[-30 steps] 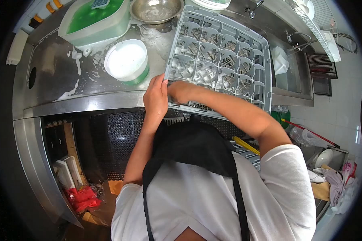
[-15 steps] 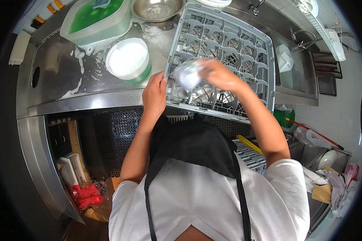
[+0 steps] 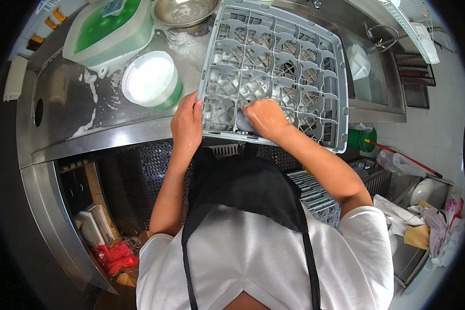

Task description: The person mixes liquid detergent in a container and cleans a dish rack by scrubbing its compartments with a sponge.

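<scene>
A grey plastic glass rack (image 3: pixel 208 67) with square compartments sits at the counter's front edge. Several clear glasses appear in its left and front compartments. My left hand (image 3: pixel 187 123) is closed around the rack's left rim near the front corner. Over the front row, my right hand (image 3: pixel 266 118) has its fingers curled downward on a clear glass (image 3: pixel 243 123), which sits low in a compartment and is mostly covered by the hand.
Left of the rack stand a tub (image 3: pixel 150 80) topped with white foam, a basin (image 3: pixel 106 54) of green liquid with a sponge (image 3: pixel 112 7), and a metal bowl (image 3: pixel 186 13). A sink (image 3: pixel 369 88) lies to the right. Foam streaks the steel counter (image 3: pixel 113 121).
My right hand has moved down and slightly toward me, bringing the glass from above the rack into a front compartment. My left hand stays on the rim. The whole view has shifted slightly.
</scene>
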The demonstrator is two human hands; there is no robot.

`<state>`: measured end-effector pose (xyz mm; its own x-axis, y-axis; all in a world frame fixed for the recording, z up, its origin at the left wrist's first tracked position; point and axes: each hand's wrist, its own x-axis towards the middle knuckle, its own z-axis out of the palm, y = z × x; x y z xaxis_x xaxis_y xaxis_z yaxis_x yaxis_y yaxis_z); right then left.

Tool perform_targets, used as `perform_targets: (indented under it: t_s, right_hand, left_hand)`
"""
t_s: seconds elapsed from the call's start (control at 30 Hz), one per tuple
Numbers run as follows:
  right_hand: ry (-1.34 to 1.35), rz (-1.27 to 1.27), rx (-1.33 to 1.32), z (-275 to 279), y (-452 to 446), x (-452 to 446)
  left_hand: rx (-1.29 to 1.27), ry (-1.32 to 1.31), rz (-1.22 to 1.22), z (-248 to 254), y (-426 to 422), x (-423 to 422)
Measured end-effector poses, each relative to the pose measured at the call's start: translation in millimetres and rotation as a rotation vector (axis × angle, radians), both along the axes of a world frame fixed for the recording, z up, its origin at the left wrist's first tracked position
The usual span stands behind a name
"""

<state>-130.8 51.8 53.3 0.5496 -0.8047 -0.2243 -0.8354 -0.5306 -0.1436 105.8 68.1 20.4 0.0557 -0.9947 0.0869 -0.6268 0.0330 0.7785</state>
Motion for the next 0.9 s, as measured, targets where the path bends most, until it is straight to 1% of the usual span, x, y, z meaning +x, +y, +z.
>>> perform_targets:
  t_s: [0.03, 0.07, 0.17, 0.3, 0.33, 0.43, 0.47, 0.57, 0.6, 0.7, 0.73, 0.83, 0.9]
  right_hand:
    - [-0.042, -0.008, -0.072, -1.6, 5.5, 0.1]
    - [-0.085, 0.008, -0.203, -6.0, 10.6, -4.9]
    - [-0.201, 0.004, -0.403, 3.2, 20.7, -18.7]
    - [-0.185, -0.100, -0.041, 14.9, 33.1, -11.7]
    - [-0.223, -0.108, 0.071, 18.8, 31.0, -7.1]
    - [-0.102, -0.093, 0.345, 20.6, 20.9, 8.8]
    - [-0.112, -0.125, 0.402, 11.5, 17.3, 12.5]
    - [0.010, 0.163, 0.420, -48.9, -6.0, 1.1]
    - [0.010, 0.136, 0.279, -52.5, -5.2, 11.5]
    - [0.110, 0.039, 0.278, -44.9, -7.4, 24.8]
    - [0.090, 0.045, 0.162, -44.2, -4.1, 26.4]
    - [0.243, 0.180, 0.168, -37.8, -10.0, 24.3]
    - [0.263, 0.253, 0.154, -35.7, -9.6, 24.1]
  left_hand:
    - [0.001, -0.006, 0.002, 1.4, 0.2, 1.0]
    - [-0.005, -0.001, -0.007, 2.9, 0.4, 1.7]
    - [-0.024, 0.002, -0.009, 6.0, 1.1, 2.9]
    - [-0.034, 0.013, -0.005, 10.5, 0.7, 2.5]
    - [-0.032, 0.021, -0.008, 11.3, 1.1, 3.4]
    - [-0.083, 0.022, -0.009, 6.1, 1.4, 5.0]
    - [-0.109, 0.023, -0.002, 5.2, 1.8, 4.5]
    - [-0.115, 0.033, 0.002, 2.5, 1.8, 6.5]
    - [-0.090, 0.043, 0.008, 2.5, 2.0, 6.5]
    - [-0.049, 0.048, 0.032, 5.0, 2.1, 6.9]
    - [-0.057, 0.037, 0.043, 5.4, 2.5, 6.4]
    - [-0.053, 0.035, 0.069, 4.4, -0.1, 7.0]
    - [-0.039, 0.040, 0.070, 4.3, 1.4, 6.5]
